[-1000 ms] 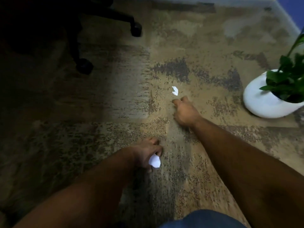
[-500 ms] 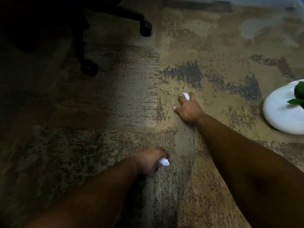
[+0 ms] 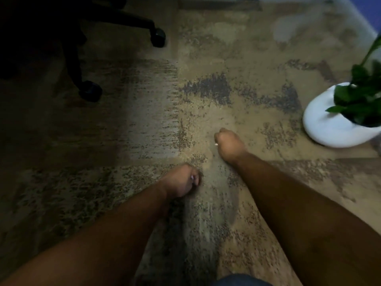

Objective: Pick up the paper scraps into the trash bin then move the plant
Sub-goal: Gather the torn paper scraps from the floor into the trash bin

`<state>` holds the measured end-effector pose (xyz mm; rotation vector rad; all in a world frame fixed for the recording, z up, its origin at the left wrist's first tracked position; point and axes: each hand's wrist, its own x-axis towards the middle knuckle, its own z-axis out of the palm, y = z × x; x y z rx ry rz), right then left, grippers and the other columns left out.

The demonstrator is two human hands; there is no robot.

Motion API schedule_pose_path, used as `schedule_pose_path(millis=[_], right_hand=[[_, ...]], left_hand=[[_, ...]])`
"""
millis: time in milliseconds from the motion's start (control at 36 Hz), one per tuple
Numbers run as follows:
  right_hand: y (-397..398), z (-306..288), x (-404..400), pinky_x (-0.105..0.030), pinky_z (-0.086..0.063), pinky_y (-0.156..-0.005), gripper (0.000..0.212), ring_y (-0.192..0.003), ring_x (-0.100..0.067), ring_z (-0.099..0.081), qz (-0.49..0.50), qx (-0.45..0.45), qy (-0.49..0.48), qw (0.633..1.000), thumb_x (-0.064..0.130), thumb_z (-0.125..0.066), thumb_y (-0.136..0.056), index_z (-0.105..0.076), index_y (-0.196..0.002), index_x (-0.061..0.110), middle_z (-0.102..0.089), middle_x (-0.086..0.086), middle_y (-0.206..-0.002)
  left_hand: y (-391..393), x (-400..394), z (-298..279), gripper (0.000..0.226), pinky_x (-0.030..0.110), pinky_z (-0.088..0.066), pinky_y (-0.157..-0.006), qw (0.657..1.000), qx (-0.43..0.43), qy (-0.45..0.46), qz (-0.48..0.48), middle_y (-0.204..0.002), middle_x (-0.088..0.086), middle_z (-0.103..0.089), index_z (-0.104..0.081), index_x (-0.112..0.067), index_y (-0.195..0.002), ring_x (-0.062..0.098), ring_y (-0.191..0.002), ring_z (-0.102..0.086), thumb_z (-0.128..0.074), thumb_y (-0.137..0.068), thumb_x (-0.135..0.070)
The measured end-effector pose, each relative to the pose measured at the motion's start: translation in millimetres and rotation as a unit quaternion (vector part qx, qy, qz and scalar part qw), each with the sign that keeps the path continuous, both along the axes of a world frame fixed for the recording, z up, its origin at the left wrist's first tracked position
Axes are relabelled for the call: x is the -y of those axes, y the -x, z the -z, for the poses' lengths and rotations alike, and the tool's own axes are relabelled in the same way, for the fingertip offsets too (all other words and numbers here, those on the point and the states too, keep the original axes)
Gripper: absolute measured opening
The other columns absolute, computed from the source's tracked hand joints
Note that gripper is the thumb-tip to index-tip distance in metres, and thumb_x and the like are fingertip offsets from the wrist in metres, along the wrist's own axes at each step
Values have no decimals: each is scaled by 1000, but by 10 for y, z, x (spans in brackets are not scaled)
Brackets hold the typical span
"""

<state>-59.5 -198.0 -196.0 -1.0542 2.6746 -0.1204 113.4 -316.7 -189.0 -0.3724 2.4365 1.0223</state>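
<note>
My right hand (image 3: 229, 144) is a closed fist just above the carpet at the centre; a sliver of a white paper scrap (image 3: 216, 144) peeks out at its left side. My left hand (image 3: 181, 181) is also closed, lower and to the left, with a bit of white paper scrap (image 3: 192, 177) showing between its fingers. The plant (image 3: 362, 96) has dark green leaves and stands in a round white pot (image 3: 321, 124) on the floor at the right edge. No loose scraps lie on the carpet in view. No trash bin is in view.
A black office chair base with castors (image 3: 90, 90) (image 3: 158, 37) stands at the upper left in shadow. Mottled tan and grey carpet (image 3: 216, 91) covers the floor. A blue wall (image 3: 371, 9) runs at the top right corner.
My right hand reached the white scrap on the carpet, closed on it and drew back toward me. My left hand closed tighter around its scrap, which now hardly shows.
</note>
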Motion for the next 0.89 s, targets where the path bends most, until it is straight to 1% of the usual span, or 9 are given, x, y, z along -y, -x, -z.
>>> schedule_pose_path(millis=[83,167,278,417,556,639,750,833,889], right_hand=[[-90,-44,-286,-33,-50,-85,22,-101,-36,-63,-1,19,-21,1000,3,-50,-88,-67,-102,4,-62,-20,-109],[-125,-135,-630,-32,-50,-83,17,-99,-35,-65,29,36,-31,998,10,-55,-87,-67,-99,8,-66,-19,-107],[-135,-302,-1141,-32,-49,-83,17,-102,-34,-65,65,47,-24,997,20,-56,-89,-65,-100,11,-67,-18,-108],[-179,-659,-1768,-28,-39,-72,16,-96,-33,-64,114,26,10,993,14,-55,-86,-54,-101,20,-66,-16,-104],[-220,-1075,-2401,-29,-39,-71,14,-92,-35,-63,163,-5,28,986,14,-56,-84,-48,-79,24,-65,-16,-95],[-262,-1292,-2777,-35,-51,-76,5,-92,-35,-65,228,-42,46,972,18,-55,-83,-57,-79,19,-69,-15,-94],[-359,-1535,-3327,-34,-54,-75,15,-85,-35,-68,312,-71,87,944,19,-52,-81,-67,-80,15,-72,-15,-85],[-491,-1752,-3728,-23,-41,-62,17,-78,-34,-68,362,-113,120,918,20,-53,-78,-69,-76,15,-72,-11,-79],[-596,-1926,-3992,-22,-37,-61,23,-77,-35,-67,395,-139,130,899,25,-49,-74,-69,-75,13,-73,-11,-79]], left_hand=[[96,-167,-90,28,30,-54,-83,999,-6,28,-18,-95,5,-73,-71,-18,-81,25,-94,-67,-48,-81,-2],[196,-397,-192,23,22,-45,-79,998,-13,54,-20,-105,7,-70,-72,-15,-99,26,-100,-66,-51,-90,-11],[369,-753,-370,29,30,-49,-89,998,-25,57,-31,-117,14,-65,-67,-8,-111,32,-107,-62,-51,-93,-25],[620,-1260,-706,29,33,-50,-85,994,-78,70,24,-111,18,-67,-67,-2,-107,35,-104,-63,-43,-98,-17],[906,-1895,-1082,25,35,-46,-98,980,-147,67,119,-119,19,-65,-65,-3,-114,33,-114,-60,-52,-96,-13],[1056,-2307,-1284,22,38,-48,-97,971,-183,16,153,-115,17,-68,-61,-8,-113,32,-111,-63,-60,-91,-11],[1193,-2875,-1510,30,39,-49,-87,953,-244,-38,178,-107,16,-64,-46,-4,-118,36,-100,-62,-53,-89,-5],[1251,-3340,-1639,34,46,-45,-87,935,-301,-52,181,-109,25,-56,-44,2,-113,38,-101,-57,-61,-86,-6],[1267,-3642,-1724,31,43,-42,-86,924,-326,-73,184,-106,25,-56,-48,3,-106,36,-100,-55,-66,-87,-13]])
